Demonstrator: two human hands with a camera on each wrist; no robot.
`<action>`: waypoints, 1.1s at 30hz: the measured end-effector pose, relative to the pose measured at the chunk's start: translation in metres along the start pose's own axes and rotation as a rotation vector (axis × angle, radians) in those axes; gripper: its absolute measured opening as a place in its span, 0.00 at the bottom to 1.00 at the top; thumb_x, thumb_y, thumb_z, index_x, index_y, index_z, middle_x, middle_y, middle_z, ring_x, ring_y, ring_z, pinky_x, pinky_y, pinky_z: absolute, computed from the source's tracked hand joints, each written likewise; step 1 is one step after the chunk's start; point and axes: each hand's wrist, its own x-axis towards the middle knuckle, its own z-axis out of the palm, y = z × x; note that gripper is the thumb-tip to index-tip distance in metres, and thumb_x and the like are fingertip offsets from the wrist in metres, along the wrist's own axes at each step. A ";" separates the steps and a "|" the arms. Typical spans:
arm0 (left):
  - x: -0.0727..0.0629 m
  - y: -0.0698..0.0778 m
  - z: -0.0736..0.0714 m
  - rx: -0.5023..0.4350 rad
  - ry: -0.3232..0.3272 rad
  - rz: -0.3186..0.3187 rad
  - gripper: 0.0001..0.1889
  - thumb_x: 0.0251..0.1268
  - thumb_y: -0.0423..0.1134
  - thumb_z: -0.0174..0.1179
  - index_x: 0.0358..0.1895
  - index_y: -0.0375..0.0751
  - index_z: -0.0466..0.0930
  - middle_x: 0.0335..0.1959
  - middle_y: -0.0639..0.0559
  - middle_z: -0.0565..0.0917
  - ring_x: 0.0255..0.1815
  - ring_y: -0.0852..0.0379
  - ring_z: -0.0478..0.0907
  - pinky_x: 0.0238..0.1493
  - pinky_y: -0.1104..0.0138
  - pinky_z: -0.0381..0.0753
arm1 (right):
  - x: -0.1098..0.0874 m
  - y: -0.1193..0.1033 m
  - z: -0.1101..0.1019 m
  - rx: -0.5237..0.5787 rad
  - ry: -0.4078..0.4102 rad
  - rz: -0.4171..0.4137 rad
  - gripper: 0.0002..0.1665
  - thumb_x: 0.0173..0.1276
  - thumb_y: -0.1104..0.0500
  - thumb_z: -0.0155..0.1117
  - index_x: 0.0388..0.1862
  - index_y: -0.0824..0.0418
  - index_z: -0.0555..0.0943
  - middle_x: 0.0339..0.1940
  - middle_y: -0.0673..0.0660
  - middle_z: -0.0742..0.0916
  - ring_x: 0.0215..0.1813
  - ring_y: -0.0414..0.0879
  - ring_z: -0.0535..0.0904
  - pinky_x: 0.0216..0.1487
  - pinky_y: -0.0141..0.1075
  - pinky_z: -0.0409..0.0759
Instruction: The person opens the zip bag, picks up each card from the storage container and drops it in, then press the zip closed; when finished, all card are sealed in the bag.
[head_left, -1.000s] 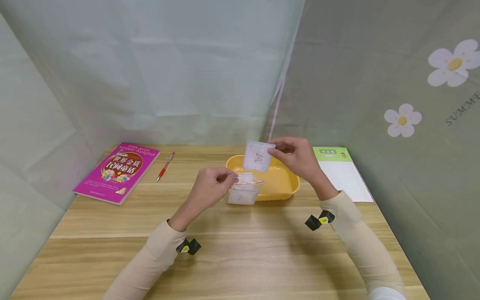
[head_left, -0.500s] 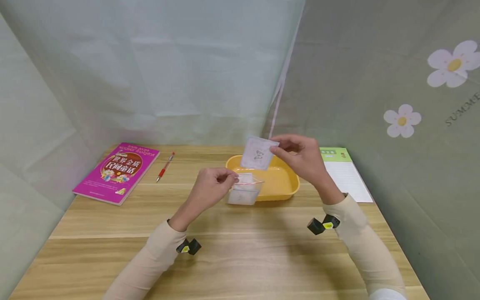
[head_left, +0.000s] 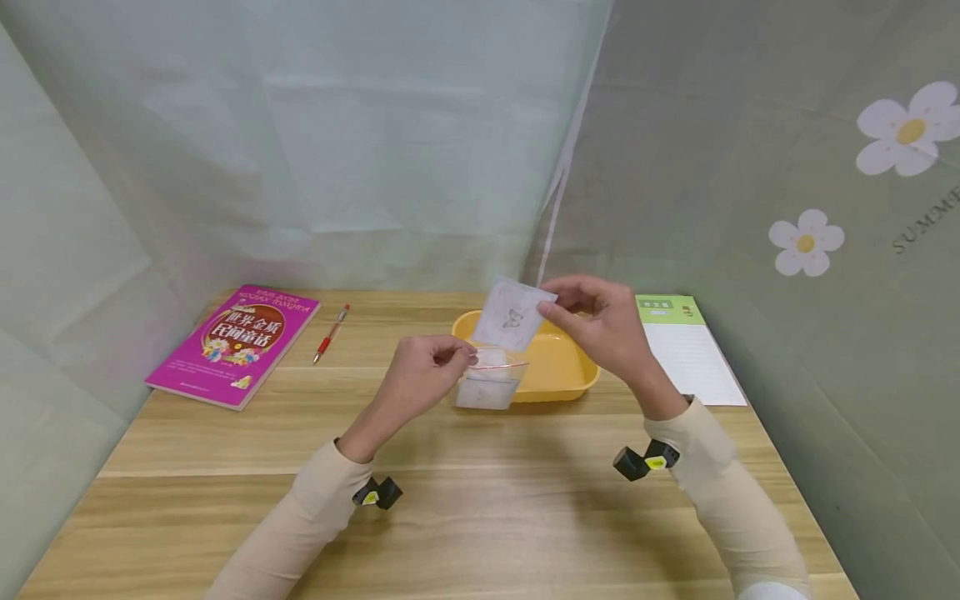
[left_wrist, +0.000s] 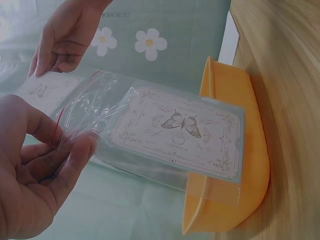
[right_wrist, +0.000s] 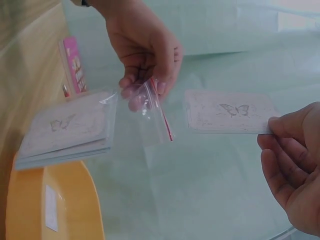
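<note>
My left hand [head_left: 420, 371] pinches the red-striped zip edge of a clear zip-lock bag [left_wrist: 105, 125]. Inside hangs a stack of white cards [left_wrist: 175, 130] printed with a butterfly; the right wrist view shows the stack's layered edges [right_wrist: 65, 155]. With thumb and fingers, my right hand [head_left: 611, 329] holds one white butterfly card [head_left: 512, 318] by its corner. That card is tilted, just above the bag's mouth in the head view; the right wrist view shows a gap between card and bag. Below and behind both stands a yellow tray [head_left: 566, 379].
A pink storybook [head_left: 236, 346] lies at the left of the wooden table, with a red pen [head_left: 331, 335] beside it. A lined writing pad [head_left: 693, 362] with a green header lies at the right. Cloth curtains [head_left: 360, 167] enclose the table's back and sides.
My right hand first rose slightly, then came down again, and its card has tilted, its lower left corner now nearer the bag's mouth. The left hand and bag have stayed nearly still.
</note>
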 end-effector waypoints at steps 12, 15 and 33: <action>0.000 0.001 0.000 -0.006 -0.003 0.001 0.10 0.71 0.35 0.60 0.39 0.38 0.91 0.33 0.51 0.91 0.29 0.62 0.85 0.29 0.68 0.82 | -0.008 0.002 0.003 -0.008 -0.015 0.033 0.09 0.64 0.71 0.72 0.43 0.68 0.87 0.30 0.59 0.89 0.30 0.42 0.82 0.36 0.30 0.83; 0.000 0.001 0.000 -0.007 -0.002 -0.007 0.10 0.72 0.35 0.59 0.39 0.38 0.91 0.32 0.52 0.90 0.28 0.61 0.84 0.28 0.68 0.81 | -0.010 0.003 0.003 -0.011 -0.023 0.044 0.09 0.64 0.70 0.72 0.44 0.68 0.87 0.31 0.59 0.89 0.30 0.42 0.82 0.38 0.30 0.83; -0.001 0.001 0.001 0.009 0.009 -0.011 0.10 0.71 0.35 0.60 0.37 0.39 0.91 0.31 0.53 0.90 0.28 0.60 0.83 0.30 0.67 0.81 | -0.015 0.009 0.006 -0.048 -0.042 0.050 0.09 0.64 0.68 0.73 0.44 0.65 0.88 0.32 0.56 0.89 0.32 0.45 0.83 0.39 0.31 0.83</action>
